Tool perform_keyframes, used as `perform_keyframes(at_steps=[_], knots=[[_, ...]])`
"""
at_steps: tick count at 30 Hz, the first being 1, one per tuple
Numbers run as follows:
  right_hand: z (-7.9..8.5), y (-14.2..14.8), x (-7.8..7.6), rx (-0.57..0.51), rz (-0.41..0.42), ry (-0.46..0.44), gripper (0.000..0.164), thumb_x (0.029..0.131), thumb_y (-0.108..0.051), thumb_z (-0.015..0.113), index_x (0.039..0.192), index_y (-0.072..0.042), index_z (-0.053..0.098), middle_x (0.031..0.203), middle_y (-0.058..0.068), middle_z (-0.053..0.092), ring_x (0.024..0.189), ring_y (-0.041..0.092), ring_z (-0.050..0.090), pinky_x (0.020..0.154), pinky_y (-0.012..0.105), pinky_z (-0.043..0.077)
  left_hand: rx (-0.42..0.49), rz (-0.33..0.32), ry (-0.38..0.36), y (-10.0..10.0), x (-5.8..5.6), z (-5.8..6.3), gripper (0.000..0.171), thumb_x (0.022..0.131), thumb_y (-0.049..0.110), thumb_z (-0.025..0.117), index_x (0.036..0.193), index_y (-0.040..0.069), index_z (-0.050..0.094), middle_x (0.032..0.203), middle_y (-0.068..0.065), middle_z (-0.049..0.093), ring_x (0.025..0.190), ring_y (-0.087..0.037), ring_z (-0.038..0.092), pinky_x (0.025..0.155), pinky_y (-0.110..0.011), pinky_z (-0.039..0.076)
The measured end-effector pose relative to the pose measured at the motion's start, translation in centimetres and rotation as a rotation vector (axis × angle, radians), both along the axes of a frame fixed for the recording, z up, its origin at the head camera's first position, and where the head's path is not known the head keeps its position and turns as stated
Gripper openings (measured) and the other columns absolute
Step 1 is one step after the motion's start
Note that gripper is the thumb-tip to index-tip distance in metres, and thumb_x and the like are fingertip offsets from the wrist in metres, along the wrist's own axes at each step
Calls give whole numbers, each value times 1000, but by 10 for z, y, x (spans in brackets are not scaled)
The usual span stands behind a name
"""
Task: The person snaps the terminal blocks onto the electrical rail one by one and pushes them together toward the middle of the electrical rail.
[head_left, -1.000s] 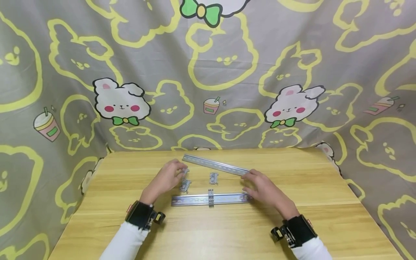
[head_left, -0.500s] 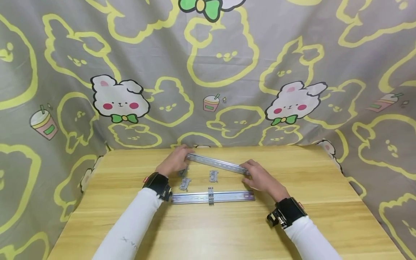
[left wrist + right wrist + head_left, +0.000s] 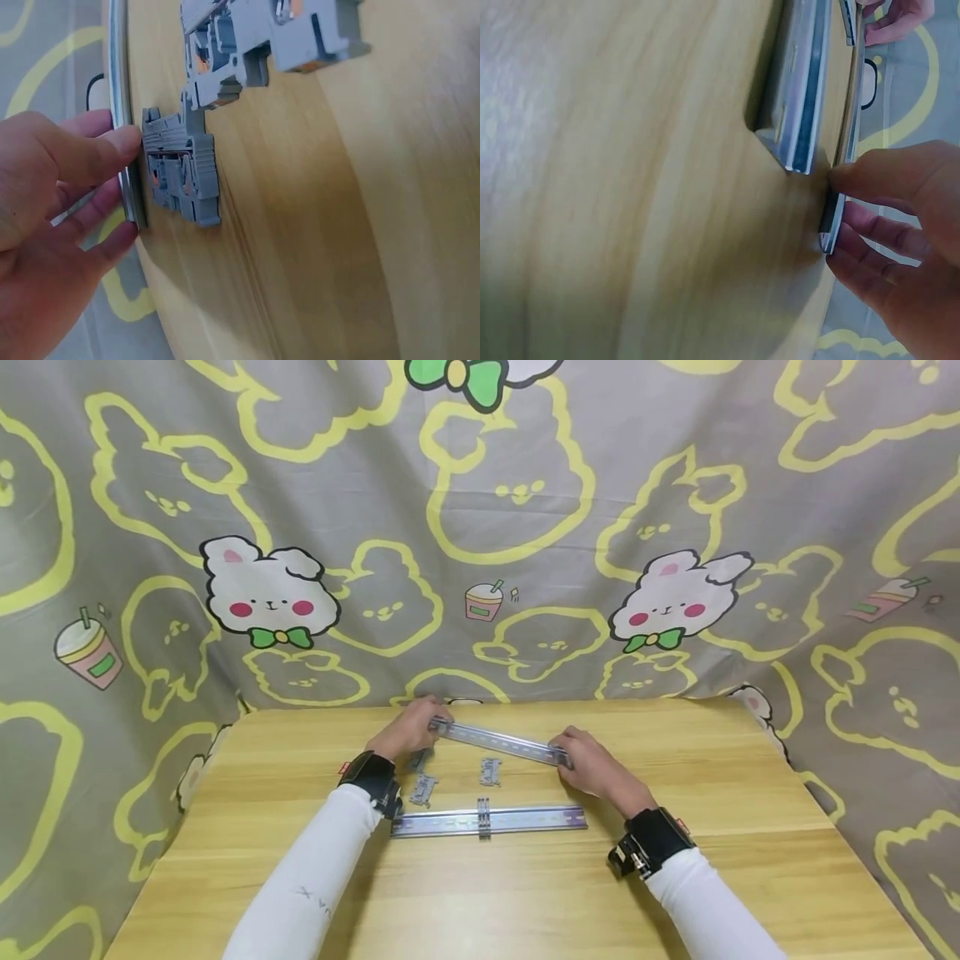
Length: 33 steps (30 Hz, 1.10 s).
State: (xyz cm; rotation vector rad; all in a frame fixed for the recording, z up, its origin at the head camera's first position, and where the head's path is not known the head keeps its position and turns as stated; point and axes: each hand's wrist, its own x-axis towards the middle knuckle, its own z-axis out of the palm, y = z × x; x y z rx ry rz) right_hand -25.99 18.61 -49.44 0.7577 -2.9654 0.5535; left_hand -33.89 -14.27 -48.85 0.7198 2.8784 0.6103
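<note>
At the back of the table, a slotted metal DIN rail [image 3: 502, 743] lies at a slant between both hands. My left hand [image 3: 407, 728] pinches its left end, thumb on the near side in the left wrist view. The right hand [image 3: 595, 765] grips the other end, with thumb and fingers on opposite sides of the rail in the right wrist view. Closer to me is a second DIN rail [image 3: 532, 818], with several thin grey terminal blocks [image 3: 483, 818] clipped across its middle. Loose grey terminal blocks lie between the rails: one [image 3: 423, 789] at left, another [image 3: 490, 772] near the centre.
Beside the left hand, a further terminal block [image 3: 182, 169] lies close to the held rail, partly hidden in the head view. The wooden table [image 3: 480, 893] ends at a grey patterned curtain [image 3: 405, 510] behind the held rail.
My left hand has left the loose terminal blocks and taken hold of the back rail's left end. The right hand has closed round its right end, and that rail has shifted slightly.
</note>
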Motion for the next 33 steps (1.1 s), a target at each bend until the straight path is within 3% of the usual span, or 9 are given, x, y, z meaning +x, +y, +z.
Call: perform_keyframes(at_steps=[9,13,17,22,26,33], knots=[[2,-3,-3,-41,41,29,33,76,0,74,108,5,69,97,13,61,79,21,53,69,37,53,-4,-41,53,-7,3,0,35,83,-8,69,114,9,72,113,-8,61,107,-24,55,97,-39,50],[9,-3,-4,-40,40,15,40,71,-1,75,110,4,68,96,12,62,77,19,52,67,34,52,-2,-66,87,-12,10,9,36,83,-7,69,116,9,71,112,-8,60,105,-24,53,97,-40,49],[21,-5,-1,-21,43,-9,50,67,-2,75,117,0,67,100,12,61,79,20,53,68,32,53,3,-133,163,-17,21,20,35,83,-7,70,115,7,70,113,-11,58,105,-26,54,94,-40,50],[43,-6,10,20,88,11,56,65,-4,78,120,-2,65,101,13,60,82,20,53,68,31,54,-8,-182,261,-24,43,34,36,81,-4,73,115,7,70,113,-11,58,104,-25,55,90,-38,53],[59,-4,26,33,135,88,54,65,-2,79,118,-3,65,95,10,58,80,19,50,66,31,52,-8,-230,317,-28,64,44,36,80,-2,74,115,6,71,107,-9,60,97,-22,56,85,-35,54],[72,-2,65,23,201,168,52,64,1,77,114,-5,67,90,4,55,75,15,46,61,26,49,34,-251,275,-35,113,59,35,79,4,76,114,5,71,104,-5,62,92,-20,58,78,-29,57]])
